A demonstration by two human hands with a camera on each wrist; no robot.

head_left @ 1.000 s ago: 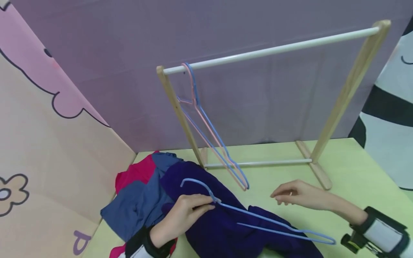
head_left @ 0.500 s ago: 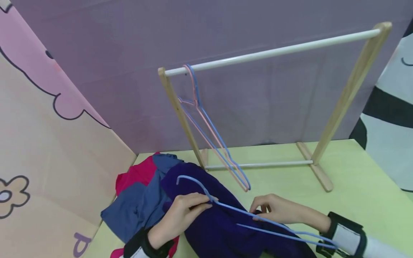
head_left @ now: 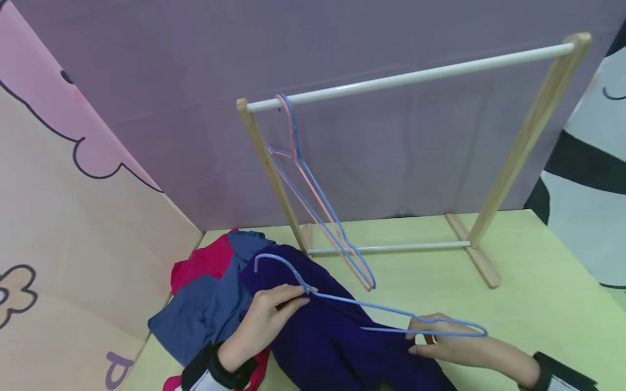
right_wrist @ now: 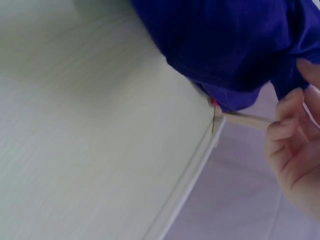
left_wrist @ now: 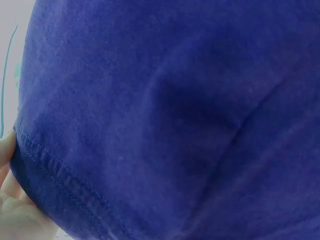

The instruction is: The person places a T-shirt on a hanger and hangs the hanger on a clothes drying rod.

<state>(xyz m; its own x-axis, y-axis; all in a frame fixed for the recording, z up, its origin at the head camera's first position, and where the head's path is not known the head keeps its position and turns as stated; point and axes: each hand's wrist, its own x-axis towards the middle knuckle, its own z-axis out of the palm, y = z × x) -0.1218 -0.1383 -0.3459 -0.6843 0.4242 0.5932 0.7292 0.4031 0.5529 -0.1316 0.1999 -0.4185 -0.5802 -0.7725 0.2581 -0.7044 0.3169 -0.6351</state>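
Observation:
In the head view, my left hand (head_left: pixel 266 323) pinches the neck of a blue wire hanger (head_left: pixel 371 305), whose hook points left. A navy garment (head_left: pixel 323 347) lies under it, and part of the hanger is hidden in the cloth. The left wrist view is filled by the navy cloth (left_wrist: pixel 125 100), with the left thumb and fingers (left_wrist: pixel 22 220) at its stitched edge. My right hand (head_left: pixel 455 347) is behind the hanger's right end. Its thumb and fingertips (right_wrist: pixel 290 102) pinch an edge of the garment (right_wrist: pixel 225 50) in the right wrist view.
A wooden rack with a white rail (head_left: pixel 411 77) stands at the back of the table (head_left: pixel 528 282). One pink and one blue hanger (head_left: pixel 320 187) hang at its left end. Blue and red clothes (head_left: pixel 195 309) are heaped at the left, beside the wall.
My right hand has come left from apart to the navy garment, taken hold of its edge, then moved slightly right and down. The held hanger has shifted a little left and up.

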